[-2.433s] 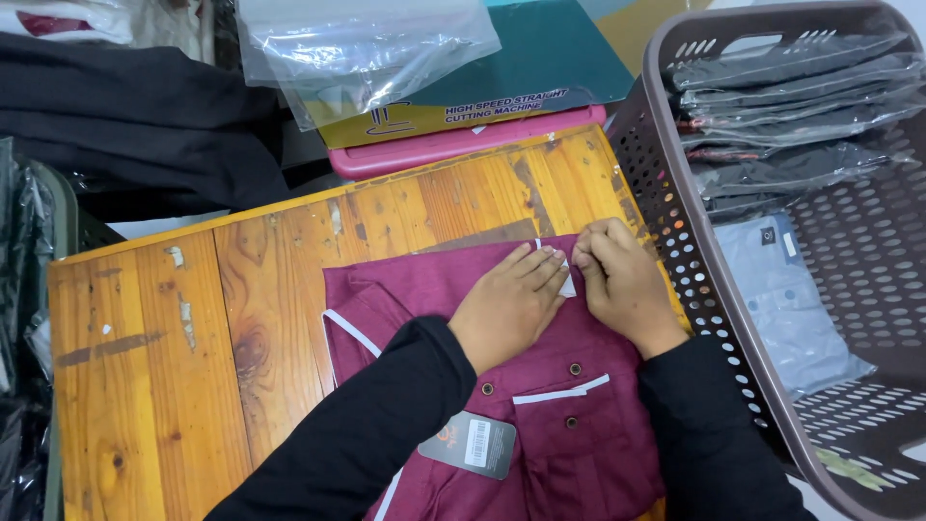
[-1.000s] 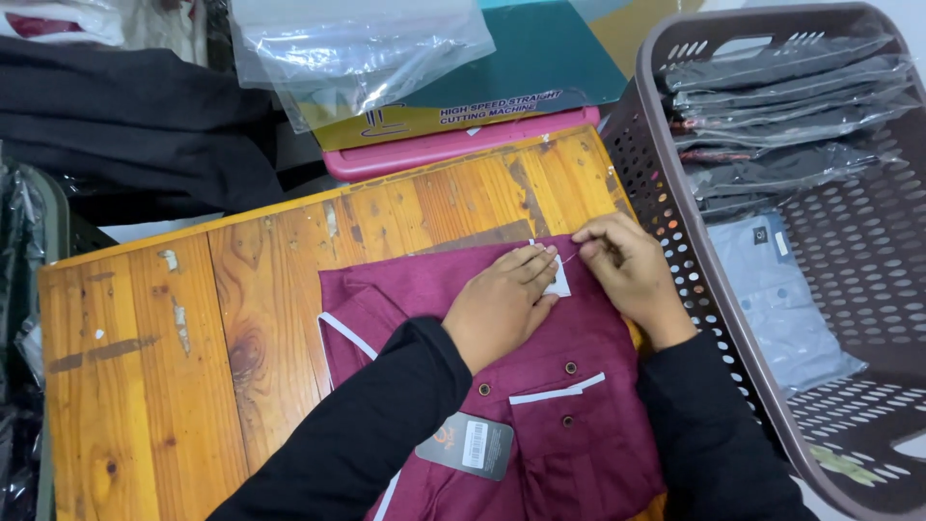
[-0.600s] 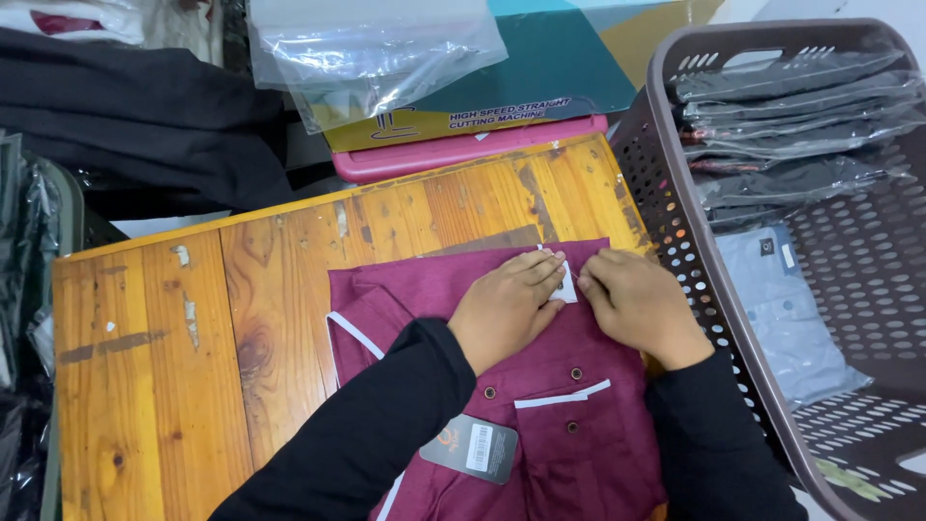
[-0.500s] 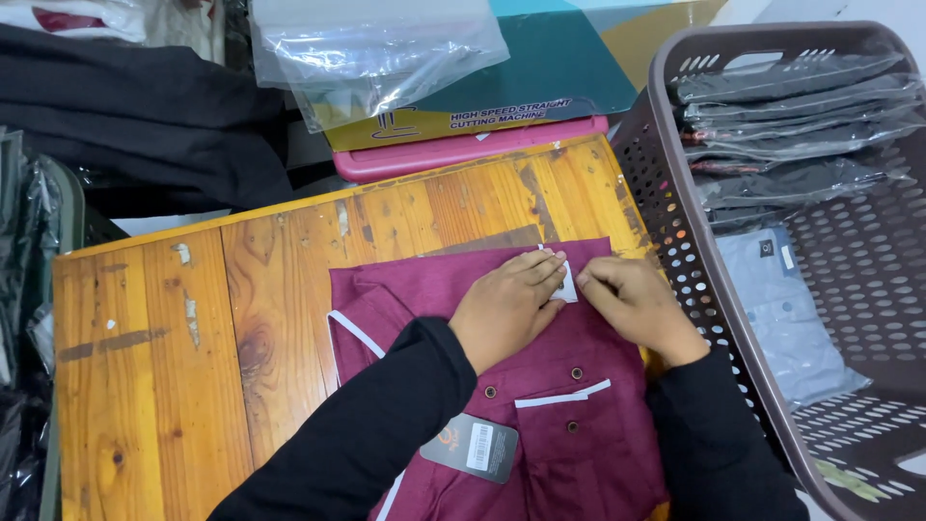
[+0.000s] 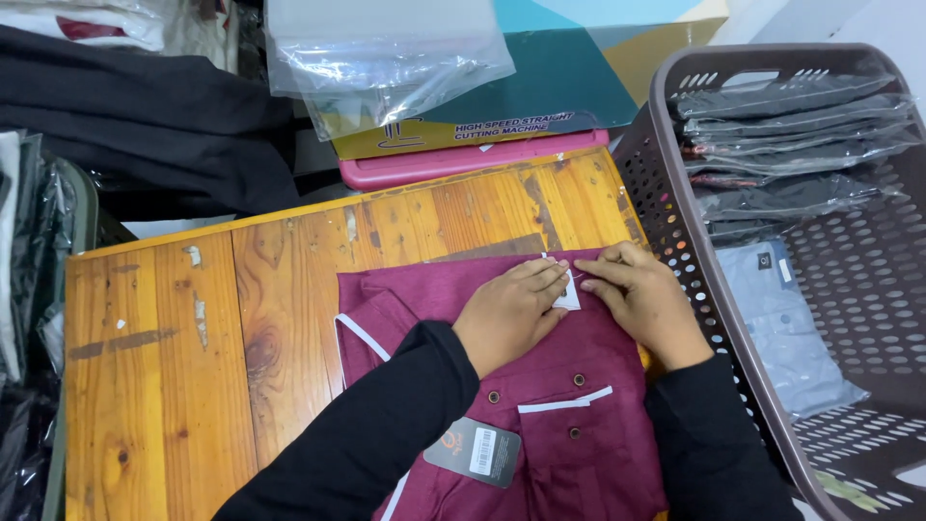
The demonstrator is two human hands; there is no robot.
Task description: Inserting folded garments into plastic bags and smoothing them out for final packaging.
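Wooden table (image 5: pixel 193 367): both hands (image 5: pixel 511 314) (image 5: pixel 646 299) pinch tag (image 5: pixel 567 294) at maroon shirt (image 5: pixel 579 434) edge.

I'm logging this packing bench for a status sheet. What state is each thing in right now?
Maroon shirt: lying flat on the wooden table, buttoned.
White neck label: pinched between both hands.
Left hand: pressing on the shirt.
Right hand: fingertips at the label.
Grey hang tag: lying on the shirt.
Brown basket: partly filled with bagged garments.
Clear plastic bags: empty, stacked.
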